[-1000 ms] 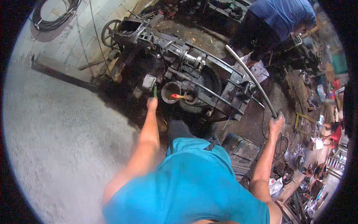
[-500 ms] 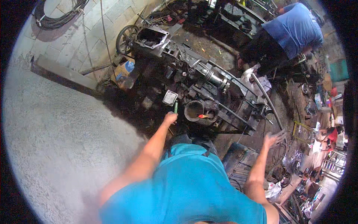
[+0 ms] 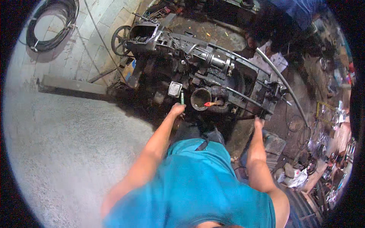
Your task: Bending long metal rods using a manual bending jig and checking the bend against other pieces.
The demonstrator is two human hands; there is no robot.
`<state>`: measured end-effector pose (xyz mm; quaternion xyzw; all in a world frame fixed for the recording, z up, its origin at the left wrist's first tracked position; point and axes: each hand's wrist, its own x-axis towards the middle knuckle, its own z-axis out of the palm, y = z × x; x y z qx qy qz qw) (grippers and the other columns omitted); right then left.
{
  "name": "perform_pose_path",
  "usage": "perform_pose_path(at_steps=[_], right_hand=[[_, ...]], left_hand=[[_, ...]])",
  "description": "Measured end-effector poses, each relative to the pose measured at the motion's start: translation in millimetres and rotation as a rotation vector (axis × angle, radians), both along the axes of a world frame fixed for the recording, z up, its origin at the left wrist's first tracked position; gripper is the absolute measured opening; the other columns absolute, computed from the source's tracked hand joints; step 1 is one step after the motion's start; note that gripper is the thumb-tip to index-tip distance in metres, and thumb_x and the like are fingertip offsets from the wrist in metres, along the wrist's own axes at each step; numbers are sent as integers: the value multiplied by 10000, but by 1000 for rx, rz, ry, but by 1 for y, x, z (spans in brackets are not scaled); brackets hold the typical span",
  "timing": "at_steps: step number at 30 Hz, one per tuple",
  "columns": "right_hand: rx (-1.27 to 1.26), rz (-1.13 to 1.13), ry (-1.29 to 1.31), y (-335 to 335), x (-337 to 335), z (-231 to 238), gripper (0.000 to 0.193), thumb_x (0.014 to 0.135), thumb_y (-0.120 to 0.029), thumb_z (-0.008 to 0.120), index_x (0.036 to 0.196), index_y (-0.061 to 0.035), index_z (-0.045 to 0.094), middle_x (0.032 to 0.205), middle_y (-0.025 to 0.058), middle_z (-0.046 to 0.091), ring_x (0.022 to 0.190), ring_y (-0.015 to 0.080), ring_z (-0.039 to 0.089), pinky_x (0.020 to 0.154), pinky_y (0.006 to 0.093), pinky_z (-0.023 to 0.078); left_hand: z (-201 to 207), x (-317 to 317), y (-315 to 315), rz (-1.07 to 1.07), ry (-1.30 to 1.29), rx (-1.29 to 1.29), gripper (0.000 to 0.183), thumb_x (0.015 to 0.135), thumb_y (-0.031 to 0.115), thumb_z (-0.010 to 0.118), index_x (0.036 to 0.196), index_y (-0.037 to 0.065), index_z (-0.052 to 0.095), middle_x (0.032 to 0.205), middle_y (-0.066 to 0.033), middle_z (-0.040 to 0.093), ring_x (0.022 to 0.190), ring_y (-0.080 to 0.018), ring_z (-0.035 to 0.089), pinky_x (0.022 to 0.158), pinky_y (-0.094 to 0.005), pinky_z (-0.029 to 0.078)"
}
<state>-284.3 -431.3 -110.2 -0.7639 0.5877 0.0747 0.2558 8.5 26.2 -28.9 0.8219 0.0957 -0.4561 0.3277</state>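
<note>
Rough grey concrete spreads along the left, dull and grainy, below a pale block wall where a thick black coil hangs in a loose ring. Across the dim, grimy ground stands a long metalworking machine, its frame dark with grease, with a spoked wheel at the far left end and a shiny ribbed cylinder near its middle. On the near side, the left hand is wrapped around a slim green handle, which points up just beside a squarish, pale metal box. To its right sits a round grey bucket with a red-and-wood brush across its edge. The right hand is at the machine's lower right corner; I can't tell whether its fingers are curled on the metal or only near it. Beyond that, a smooth curved pole slants past the frame, near a crumpled white sheet. At upper right, 1 co-worker in a blue shirt is partly visible.
</note>
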Motion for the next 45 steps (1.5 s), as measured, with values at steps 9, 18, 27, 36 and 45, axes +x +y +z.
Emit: perform_pose_path(at_steps=[9, 18, 27, 36, 45], right_hand=[[-55, -344, -169, 70, 20, 48, 504, 873, -443, 514, 1009, 27, 634, 988, 284, 623, 959, 436, 581, 826, 493, 443], [-184, -427, -125, 208, 24, 96, 461, 921, -384, 435, 1027, 27, 616, 1019, 278, 607, 960, 458, 555, 810, 475, 424], [419, -1007, -1000, 416, 236, 205, 196, 894, -264, 543, 866, -71, 565, 597, -9, 410, 437, 117, 372, 378, 282, 312], [-34, 288, -970, 518, 452, 278, 478, 905, -126, 502, 1336, 50, 396, 1312, 234, 495, 1232, 258, 479, 1020, 307, 346], [214, 16, -777, 572, 520, 282, 488, 854, -83, 499, 1328, 16, 440, 1251, 218, 551, 1089, 277, 586, 915, 327, 427]], left_hand=[[24, 17, 18, -351, -338, 165, 397, 798, 308, 535, 1013, -6, 649, 1012, -253, 639, 852, -387, 649, 778, -414, 507], [90, 174, 56, 0, -462, -250, 252, 865, 210, 534, 936, 0, 655, 833, -157, 691, 698, -221, 670, 642, -354, 501], [172, 403, 203, 107, -1401, -195, 238, 856, 155, 520, 1040, 23, 592, 901, -184, 663, 867, -372, 622, 765, -449, 476], [175, 488, 210, -130, -1110, 208, 293, 765, 223, 597, 841, -55, 653, 887, -296, 626, 842, -465, 609, 786, -510, 487], [149, 501, 230, -166, -1108, 190, 272, 738, 187, 603, 886, -41, 609, 919, -294, 605, 910, -450, 588, 802, -517, 474]])
